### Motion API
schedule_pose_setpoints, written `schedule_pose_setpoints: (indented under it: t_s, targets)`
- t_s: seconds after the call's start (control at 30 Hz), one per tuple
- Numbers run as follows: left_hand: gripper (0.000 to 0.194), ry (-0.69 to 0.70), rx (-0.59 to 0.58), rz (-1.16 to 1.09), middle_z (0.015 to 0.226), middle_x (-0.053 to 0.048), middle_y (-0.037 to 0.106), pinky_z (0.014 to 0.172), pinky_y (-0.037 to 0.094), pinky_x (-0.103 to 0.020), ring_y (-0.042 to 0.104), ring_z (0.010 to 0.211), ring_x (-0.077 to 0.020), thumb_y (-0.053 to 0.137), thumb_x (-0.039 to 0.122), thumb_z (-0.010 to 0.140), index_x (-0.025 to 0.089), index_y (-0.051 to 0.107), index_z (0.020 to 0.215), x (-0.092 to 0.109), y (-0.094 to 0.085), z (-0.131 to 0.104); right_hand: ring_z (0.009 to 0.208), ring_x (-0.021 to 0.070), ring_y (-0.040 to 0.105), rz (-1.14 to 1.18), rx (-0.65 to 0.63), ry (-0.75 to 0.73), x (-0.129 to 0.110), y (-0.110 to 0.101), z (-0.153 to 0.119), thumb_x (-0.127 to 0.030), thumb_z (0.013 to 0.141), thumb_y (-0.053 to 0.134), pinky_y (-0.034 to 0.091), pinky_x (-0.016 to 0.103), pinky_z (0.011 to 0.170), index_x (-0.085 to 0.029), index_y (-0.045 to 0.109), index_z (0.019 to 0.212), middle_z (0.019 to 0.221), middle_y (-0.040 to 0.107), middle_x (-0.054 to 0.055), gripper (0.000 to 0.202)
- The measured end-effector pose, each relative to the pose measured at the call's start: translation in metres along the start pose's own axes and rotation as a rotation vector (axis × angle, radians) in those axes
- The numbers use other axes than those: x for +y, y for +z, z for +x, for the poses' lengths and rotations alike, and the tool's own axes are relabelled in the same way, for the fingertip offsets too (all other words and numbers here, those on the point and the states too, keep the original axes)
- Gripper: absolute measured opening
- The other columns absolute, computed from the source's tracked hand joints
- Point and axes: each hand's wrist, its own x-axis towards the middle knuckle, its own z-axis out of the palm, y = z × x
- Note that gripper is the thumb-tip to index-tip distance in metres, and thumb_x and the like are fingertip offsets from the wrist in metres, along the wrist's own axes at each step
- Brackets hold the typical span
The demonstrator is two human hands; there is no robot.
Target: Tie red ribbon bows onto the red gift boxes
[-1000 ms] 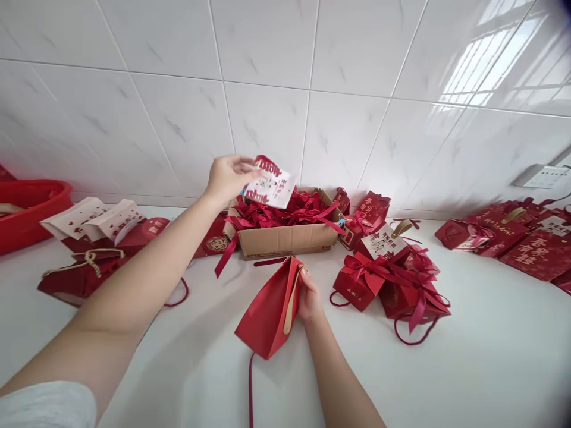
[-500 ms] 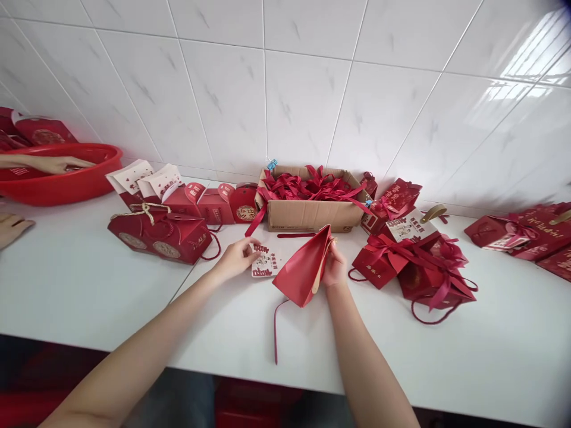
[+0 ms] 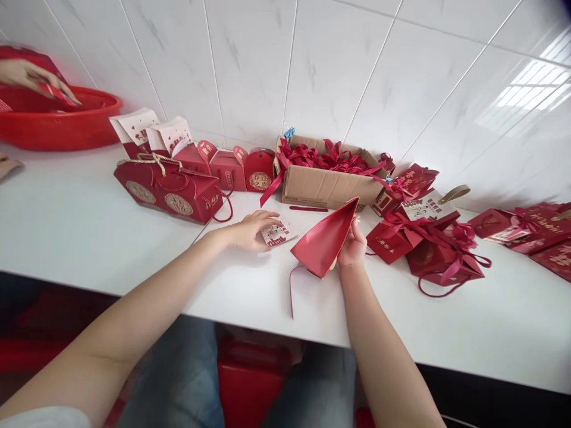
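Observation:
My left hand grips a small white card with red printing by its left side, fingers over the top edge and thumb at the lower one. The card is low over the white table and looks slightly tilted. My right hand is closed on the right side of a red paper gift box, held tilted with its open, pointed side showing. Part of the right fingers is hidden behind the box. From the box's lower corner a thin dark red ribbon hangs onto the table.
A cardboard box of red ribbons stands by the tiled wall. Several finished red gift boxes sit on the right, and a larger red box on the left. Far left, another person's hand is over a red basin.
The view has shifted, so things sit higher and further right. My left hand has spread further around the card. The other person's hand has lifted, holding something red.

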Motion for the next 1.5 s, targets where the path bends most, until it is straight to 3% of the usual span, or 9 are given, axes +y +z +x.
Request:
schedule_pose_setpoints:
  t_s: [0.07,0.17,0.5,0.67,0.8,1.0,1.23,1.37,1.5]
  targets:
    - [0.081,-0.062,-0.108,0.018,0.158,-0.010,0.026,0.117,0.021,-0.050,0.019,0.145,-0.0344,0.069,0.043,0.068,0.025,0.042,0.142,0.005,0.002,-0.002,0.077,0.0112,0.070,-0.019,0.016,-0.020,0.000,-0.001,-0.002,-0.028,0.080,0.067,0.055,0.028,0.084,-0.026,0.069,0.080,0.079,0.074,-0.008,0.002]
    - [0.079,-0.117,-0.118,0.047,0.156,-0.009,0.031,0.115,0.022,-0.051,0.022,0.144,-0.0342,0.063,0.055,0.074,0.026,0.041,0.144,0.015,0.004,-0.002,0.079,0.0113,0.070,-0.029,0.009,-0.032,0.000,-0.002,-0.001,-0.027,0.082,0.064,0.054,0.029,0.088,-0.026,0.069,0.079,0.081,0.074,-0.007,0.006]
    - [0.049,-0.066,0.068,0.028,0.128,-0.002,0.065,0.097,0.040,-0.033,0.055,0.119,-0.0253,0.030,0.049,0.097,0.027,0.064,0.123,0.013,0.000,0.007,0.077,0.0108,0.069,-0.104,-0.064,-0.027,-0.014,0.018,-0.002,-0.030,0.084,0.063,0.054,0.026,0.086,-0.027,0.068,0.078,0.078,0.074,-0.008,0.008]
    - [0.040,-0.166,0.156,0.149,0.102,-0.009,0.072,0.071,0.041,-0.031,0.067,0.088,-0.0270,0.033,0.040,0.096,0.022,0.062,0.117,0.016,-0.002,0.010,0.073,0.0125,0.069,-0.281,-0.146,0.071,-0.012,0.036,-0.013,-0.034,0.079,0.069,0.057,0.027,0.075,-0.026,0.066,0.078,0.076,0.073,-0.006,0.008]
    - [0.033,-0.221,0.251,0.246,0.080,-0.010,0.070,0.061,0.035,-0.030,0.065,0.073,-0.0272,0.035,0.031,0.095,0.016,0.062,0.107,0.027,-0.006,0.008,0.069,0.0120,0.068,-0.407,-0.264,0.177,-0.006,0.045,-0.023,-0.032,0.065,0.082,0.056,0.024,0.069,-0.023,0.069,0.079,0.076,0.073,-0.005,0.021]
    - [0.025,-0.167,0.444,0.276,0.096,-0.004,0.075,0.064,0.039,-0.028,0.068,0.084,-0.0231,0.052,0.026,0.084,0.024,0.069,0.103,0.037,-0.010,0.000,0.070,0.0125,0.066,-0.626,-0.257,0.228,-0.008,0.054,-0.041,-0.030,0.065,0.083,0.053,0.027,0.071,-0.021,0.075,0.082,0.079,0.075,-0.002,0.021]
    - [0.025,0.115,0.686,-0.111,0.092,-0.006,0.076,0.081,0.048,-0.032,0.067,0.086,-0.0206,0.058,0.038,0.085,0.021,0.075,0.091,0.038,-0.011,-0.004,0.072,0.0131,0.066,-0.717,-0.261,0.170,-0.010,0.060,-0.050,-0.029,0.064,0.084,0.054,0.027,0.072,-0.022,0.076,0.077,0.080,0.075,-0.001,0.017]
    - [0.031,-0.039,0.832,-0.507,0.090,-0.006,0.075,0.080,0.052,-0.032,0.067,0.086,-0.0216,0.074,0.046,0.073,0.019,0.075,0.088,0.046,-0.015,-0.008,0.068,0.0120,0.066,-0.729,-0.247,0.254,-0.011,0.064,-0.052,-0.028,0.066,0.083,0.053,0.025,0.067,-0.021,0.076,0.079,0.078,0.074,-0.001,0.016]
    - [0.035,-0.112,0.870,-0.927,0.082,-0.004,0.073,0.076,0.054,-0.034,0.068,0.082,-0.0218,0.081,0.048,0.063,0.019,0.074,0.081,0.055,-0.016,-0.010,0.067,0.0127,0.065,-0.802,-0.229,0.268,-0.010,0.066,-0.055,-0.031,0.067,0.082,0.052,0.025,0.064,-0.021,0.076,0.082,0.077,0.074,0.000,0.019]
